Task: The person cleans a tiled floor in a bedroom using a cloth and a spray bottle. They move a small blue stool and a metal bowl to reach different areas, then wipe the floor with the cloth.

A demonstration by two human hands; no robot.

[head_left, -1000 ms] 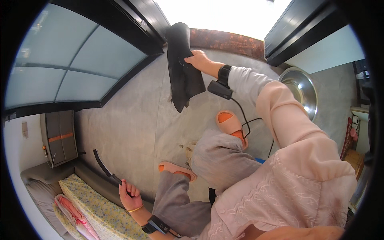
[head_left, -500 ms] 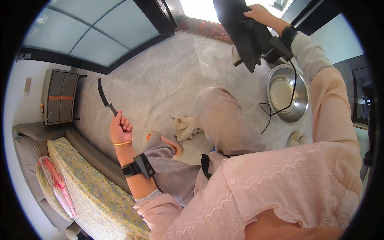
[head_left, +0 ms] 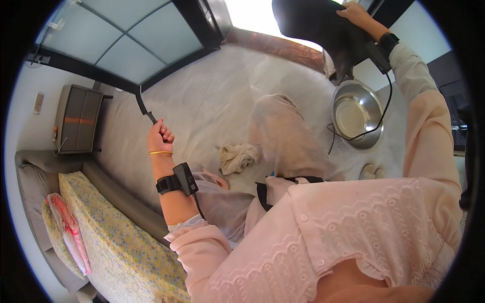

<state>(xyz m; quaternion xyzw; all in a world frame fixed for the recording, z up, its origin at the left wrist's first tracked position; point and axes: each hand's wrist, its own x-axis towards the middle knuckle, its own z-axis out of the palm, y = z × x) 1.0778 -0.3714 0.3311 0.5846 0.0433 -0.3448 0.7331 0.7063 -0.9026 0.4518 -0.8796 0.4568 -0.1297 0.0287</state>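
My left hand [head_left: 161, 137] is closed around the handle of a slim black tool [head_left: 142, 105] with a long, slightly curved end; its exact kind is unclear. The tool is raised, pointing toward the glass door. My outstretched right hand [head_left: 356, 16] grips the edge of a large, limp black piece [head_left: 321, 28], which looks like cloth or a garment. It hangs in front of the bright doorway, its lower end above a steel basin [head_left: 376, 118]. A beige rag [head_left: 239, 157] lies crumpled on the floor between my hands, near my feet.
A frosted glass door [head_left: 136, 43] stands at the far left, beside a grey bedside cabinet [head_left: 76, 118]. The bed [head_left: 108, 227] with a yellow floral sheet runs along the left. Slippers [head_left: 373, 172] lie below the basin. A stone threshold [head_left: 275, 48] crosses the doorway.
The black piece has swung up and spread out to the right with my right hand. My left hand, still gripping the black tool, has shifted slightly up and right.
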